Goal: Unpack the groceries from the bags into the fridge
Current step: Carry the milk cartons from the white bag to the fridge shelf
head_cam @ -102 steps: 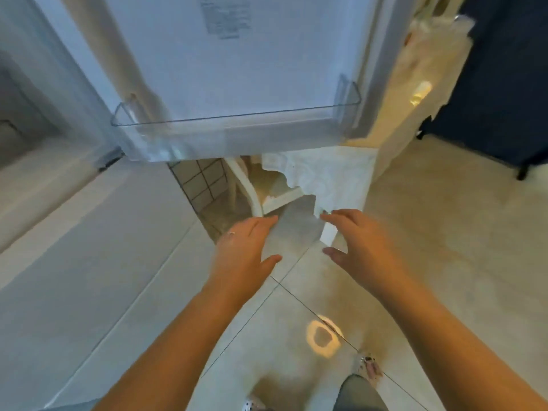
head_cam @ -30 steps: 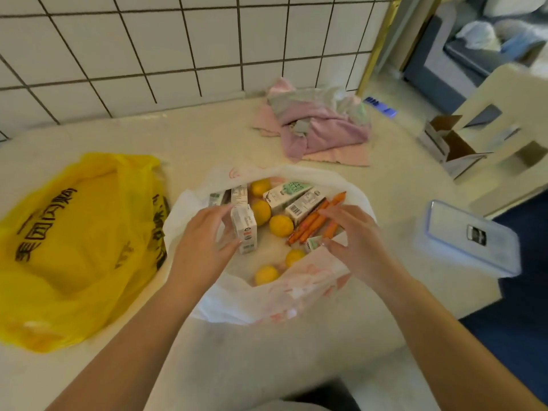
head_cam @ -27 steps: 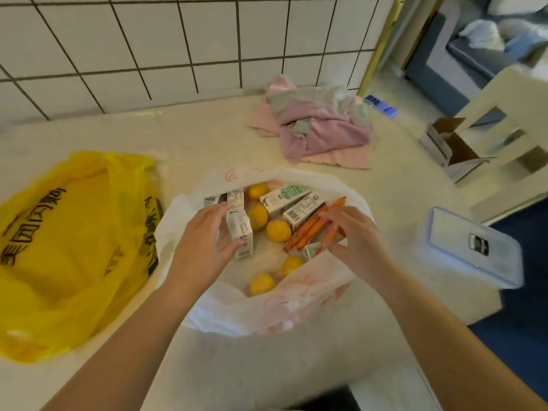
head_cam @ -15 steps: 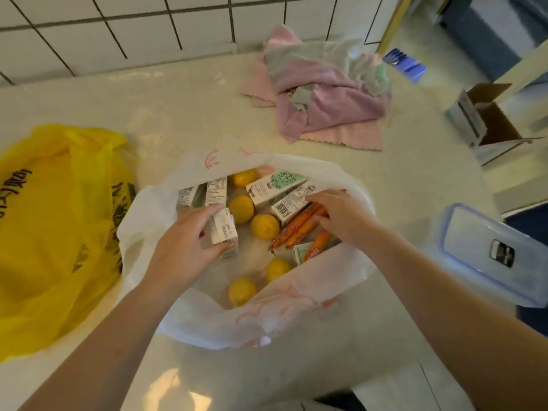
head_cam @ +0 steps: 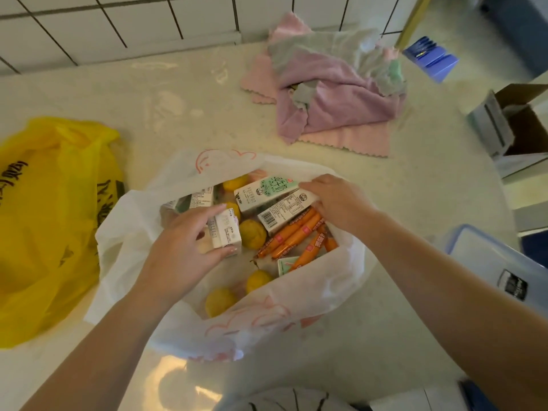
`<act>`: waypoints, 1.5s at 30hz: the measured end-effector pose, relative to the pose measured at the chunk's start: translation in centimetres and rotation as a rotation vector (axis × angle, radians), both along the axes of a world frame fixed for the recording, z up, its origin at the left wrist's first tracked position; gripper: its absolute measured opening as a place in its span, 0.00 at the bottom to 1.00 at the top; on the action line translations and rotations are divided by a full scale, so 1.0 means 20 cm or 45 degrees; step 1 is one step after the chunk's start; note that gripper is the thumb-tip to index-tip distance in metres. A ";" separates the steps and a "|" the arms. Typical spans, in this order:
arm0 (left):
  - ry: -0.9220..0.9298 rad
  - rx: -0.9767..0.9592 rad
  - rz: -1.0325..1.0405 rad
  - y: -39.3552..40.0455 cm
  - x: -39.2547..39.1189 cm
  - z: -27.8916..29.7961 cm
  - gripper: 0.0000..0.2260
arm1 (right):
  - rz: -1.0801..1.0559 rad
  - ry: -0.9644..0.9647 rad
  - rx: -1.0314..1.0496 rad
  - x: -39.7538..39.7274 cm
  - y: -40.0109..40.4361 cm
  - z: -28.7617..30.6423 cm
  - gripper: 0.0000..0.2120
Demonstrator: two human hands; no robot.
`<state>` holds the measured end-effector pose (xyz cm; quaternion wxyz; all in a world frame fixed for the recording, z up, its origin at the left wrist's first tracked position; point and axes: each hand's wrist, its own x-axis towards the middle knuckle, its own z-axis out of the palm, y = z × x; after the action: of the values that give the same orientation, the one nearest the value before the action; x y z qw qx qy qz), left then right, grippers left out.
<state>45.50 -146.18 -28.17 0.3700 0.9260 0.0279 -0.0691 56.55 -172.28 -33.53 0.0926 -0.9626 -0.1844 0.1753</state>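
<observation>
- Two hands inside white bag (head_cam: 311,295) on counter.
- Left hand (head_cam: 181,250) pinching small carton (head_cam: 226,232), upright, thumb below, fingertips on top.
- Right hand (head_cam: 338,203) curled over long carton (head_cam: 284,210), lying crosswise, toward left hand.

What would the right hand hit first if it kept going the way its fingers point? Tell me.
The right hand points left and slightly away, over the white bag. Its fingers already lie on two milk cartons, the green-printed carton and the barcode carton, so it would meet those first; how hard they press is unclear.
</observation>
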 end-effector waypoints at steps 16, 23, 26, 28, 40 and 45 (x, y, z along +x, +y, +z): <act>-0.004 -0.003 0.037 0.02 -0.08 -0.10 0.27 | 0.182 0.118 -0.183 0.12 0.08 0.01 0.19; -0.006 -0.044 0.067 0.05 -0.09 -0.13 0.27 | 0.253 0.101 -0.192 0.12 0.03 0.05 0.17; -0.016 -0.063 0.077 0.05 -0.10 -0.13 0.28 | 0.295 0.119 -0.204 0.13 0.02 0.05 0.24; -0.017 -0.058 0.085 0.05 -0.10 -0.14 0.28 | 0.319 0.136 -0.183 0.12 0.03 0.05 0.24; -0.003 -0.031 0.121 0.10 -0.14 -0.14 0.29 | 0.381 0.235 -0.233 0.14 0.05 0.05 0.24; -0.005 -0.052 0.141 0.10 -0.14 -0.14 0.28 | 0.389 0.037 -0.135 0.10 0.03 0.03 0.24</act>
<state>42.62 -144.18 -31.02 0.3920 0.9155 0.0771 -0.0473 58.55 -171.58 -32.84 0.0165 -0.9243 -0.3180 0.2106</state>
